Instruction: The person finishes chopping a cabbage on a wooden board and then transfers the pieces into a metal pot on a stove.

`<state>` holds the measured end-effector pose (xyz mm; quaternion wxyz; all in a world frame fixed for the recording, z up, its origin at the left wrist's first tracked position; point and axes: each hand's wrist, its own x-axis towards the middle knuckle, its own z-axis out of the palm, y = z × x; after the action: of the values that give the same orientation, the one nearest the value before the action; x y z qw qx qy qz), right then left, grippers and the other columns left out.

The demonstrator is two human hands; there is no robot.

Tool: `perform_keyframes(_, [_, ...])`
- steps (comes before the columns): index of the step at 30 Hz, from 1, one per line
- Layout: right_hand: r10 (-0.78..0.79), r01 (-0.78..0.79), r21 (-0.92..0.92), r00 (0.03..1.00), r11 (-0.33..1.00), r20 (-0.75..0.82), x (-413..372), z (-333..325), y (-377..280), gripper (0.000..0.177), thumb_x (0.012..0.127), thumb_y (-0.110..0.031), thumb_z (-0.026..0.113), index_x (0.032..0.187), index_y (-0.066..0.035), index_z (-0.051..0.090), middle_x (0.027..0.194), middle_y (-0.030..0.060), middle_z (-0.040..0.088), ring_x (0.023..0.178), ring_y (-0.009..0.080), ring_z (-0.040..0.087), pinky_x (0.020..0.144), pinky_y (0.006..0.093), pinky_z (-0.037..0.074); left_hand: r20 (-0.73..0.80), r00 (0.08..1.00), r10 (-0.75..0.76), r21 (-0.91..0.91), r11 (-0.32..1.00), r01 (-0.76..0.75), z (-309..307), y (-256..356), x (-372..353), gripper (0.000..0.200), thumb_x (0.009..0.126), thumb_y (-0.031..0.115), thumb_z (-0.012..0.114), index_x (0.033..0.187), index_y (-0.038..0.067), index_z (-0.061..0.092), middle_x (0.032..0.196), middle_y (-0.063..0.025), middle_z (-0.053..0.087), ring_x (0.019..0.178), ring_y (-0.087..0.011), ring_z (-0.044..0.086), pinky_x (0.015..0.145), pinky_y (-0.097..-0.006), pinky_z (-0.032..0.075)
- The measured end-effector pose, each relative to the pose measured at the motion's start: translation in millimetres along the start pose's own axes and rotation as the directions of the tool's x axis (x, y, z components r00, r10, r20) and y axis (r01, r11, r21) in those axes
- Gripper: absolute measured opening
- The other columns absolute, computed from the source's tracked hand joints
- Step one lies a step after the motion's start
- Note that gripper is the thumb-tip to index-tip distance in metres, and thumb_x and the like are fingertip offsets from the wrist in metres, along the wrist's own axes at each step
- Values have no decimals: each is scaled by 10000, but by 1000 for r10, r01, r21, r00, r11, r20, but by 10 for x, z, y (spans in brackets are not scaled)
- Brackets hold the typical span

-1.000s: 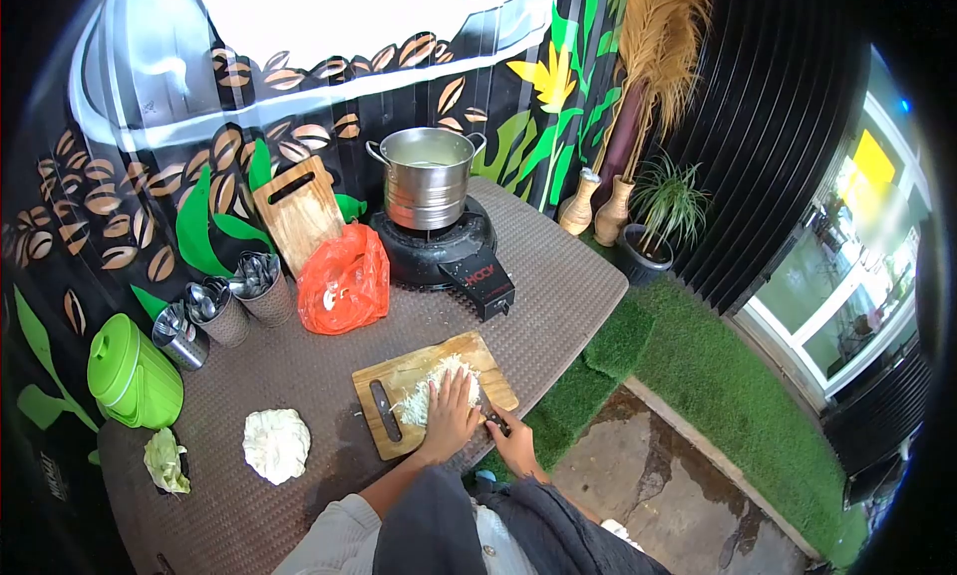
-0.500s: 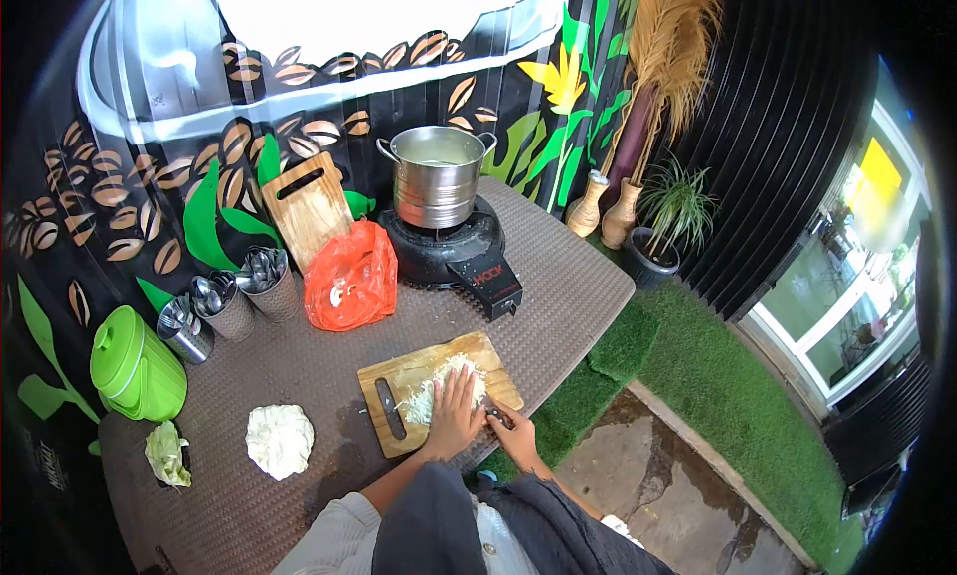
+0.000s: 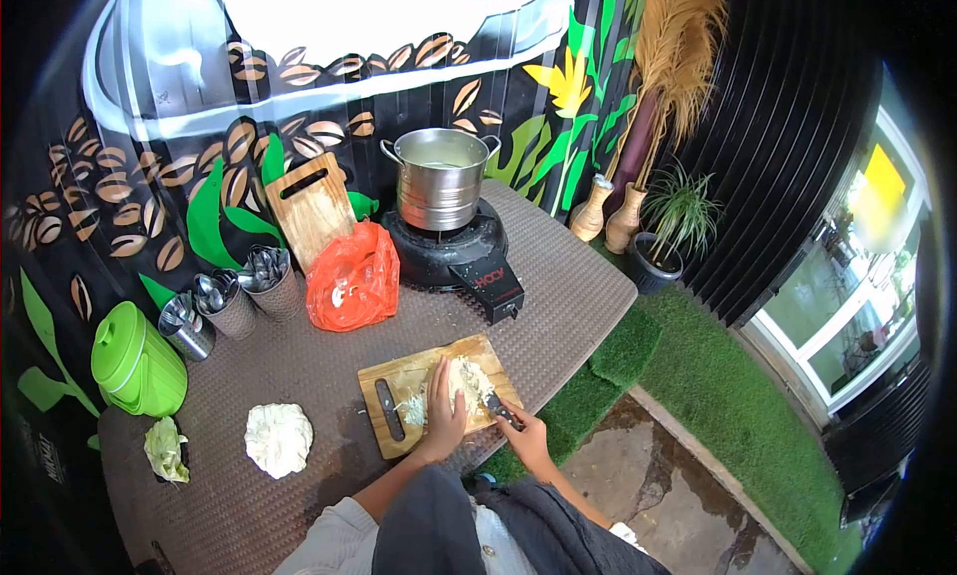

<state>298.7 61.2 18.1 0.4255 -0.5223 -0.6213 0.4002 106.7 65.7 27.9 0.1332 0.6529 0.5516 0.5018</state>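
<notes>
Finely shredded pale cabbage point(image 3: 469, 381) lies in a pile on a wooden cutting board point(image 3: 379, 374) near the table's front edge. My left hand point(image 3: 446, 416) rests on the board at the pile's left side, fingers stretched out and pointing away from me. A few shreds lie to the left of that hand. At the board's right edge, my right hand point(image 3: 526, 441) is closed around the dark handle of a knife point(image 3: 500, 410). The knife's blade is hard to make out against the cabbage and board.
A steel pot point(image 3: 439, 181) stands on a black portable stove point(image 3: 439, 251) at the back. Left of it are an orange plastic bag point(image 3: 354, 281), a second board point(image 3: 311, 211) and cutlery cups point(image 3: 229, 316). A pale cabbage piece point(image 3: 278, 440), loose leaf point(image 3: 165, 450) and green container point(image 3: 140, 361) sit left.
My left hand has lifted off the top of the shreds and turned to the pile's left side. My right hand has shifted slightly right, and the knife handle now shows more.
</notes>
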Motion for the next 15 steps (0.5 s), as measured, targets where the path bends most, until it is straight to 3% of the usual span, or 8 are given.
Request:
perform_keyframes(2, [9, -9, 8, 1000, 1000, 8, 17, -25, -95, 411, 864, -154, 751, 1262, -81, 678, 888, 26, 712, 745, 29, 560, 669, 221, 473, -69, 964, -255, -388, 898, 210, 123, -89, 70, 578, 1009, 216, 410, 1521, -12, 267, 1581, -190, 279, 1478, -329, 247, 1211, -452, 178])
perform_keyframes(3, [18, -18, 15, 1000, 1000, 14, 31, -35, -128, 419, 858, -161, 753, 1263, -86, 676, 966, 81, 747, 827, 45, 609, 752, 237, 512, -64, 922, -381, -566, 775, 281, 187, -120, 119, 571, 1023, 243, 375, 1523, -10, 266, 1579, -184, 288, 1473, -314, 263, 1211, -435, 186])
perform_keyframes(5, [3, -3, 1, 1000, 1000, 24, 61, -48, -156, 419, 858, -160, 752, 1263, -87, 677, 974, 81, 746, 832, 46, 608, 753, 236, 510, 28, 802, -597, -842, 419, 341, 305, -176, 185, 567, 1051, 295, 305, 1529, -6, 264, 1574, -170, 307, 1464, -282, 295, 1213, -400, 204])
perform_keyframes(6, [-10, 11, -13, 999, 1000, 34, 78, -57, -213, 418, 858, -159, 752, 1263, -88, 677, 982, 81, 746, 838, 47, 607, 755, 235, 509, 27, 803, -595, -842, 419, 339, 309, -121, 225, 567, 1051, 295, 305, 1529, -6, 264, 1574, -170, 307, 1464, -282, 295, 1213, -400, 204])
perform_keyframes(8, [-26, 26, 10, 999, 1000, 36, 93, -62, -326, 421, 857, -154, 752, 1266, -88, 676, 972, 79, 744, 823, 48, 598, 745, 236, 507, 150, 676, -721, -917, 153, 368, 301, -15, 296, 607, 1044, 360, 267, 1536, 4, 261, 1581, -176, 297, 1465, -286, 294, 1216, -392, 200])
perform_keyframes(9, [-40, 38, 33, 998, 999, 39, 92, -68, -386, 424, 855, -149, 752, 1268, -88, 674, 961, 76, 742, 808, 50, 589, 736, 236, 505, 150, 677, -721, -918, 153, 367, 286, 30, 332, 607, 1044, 360, 267, 1536, 4, 261, 1581, -176, 297, 1465, -286, 294, 1216, -392, 200])
perform_keyframes(11, [-31, 30, 21, 998, 999, 60, 90, -97, -528, 424, 856, -148, 751, 1268, -88, 674, 952, 75, 741, 792, 51, 583, 723, 237, 503, 305, 536, -787, -928, -120, 352, 251, 105, 407, 612, 1034, 388, 266, 1510, 5, 307, 1557, -176, 350, 1441, -290, 343, 1205, -394, 233])
perform_keyframes(15, [33, -32, -10, 991, 999, 127, 115, -109, -649, 423, 857, -140, 745, 1268, -79, 671, 939, 75, 741, 763, 52, 579, 695, 240, 499, 364, 538, -760, -926, -236, 294, 257, 103, 492, 595, 1024, 379, 246, 1474, 13, 378, 1538, -180, 381, 1404, -300, 390, 1187, -411, 279])
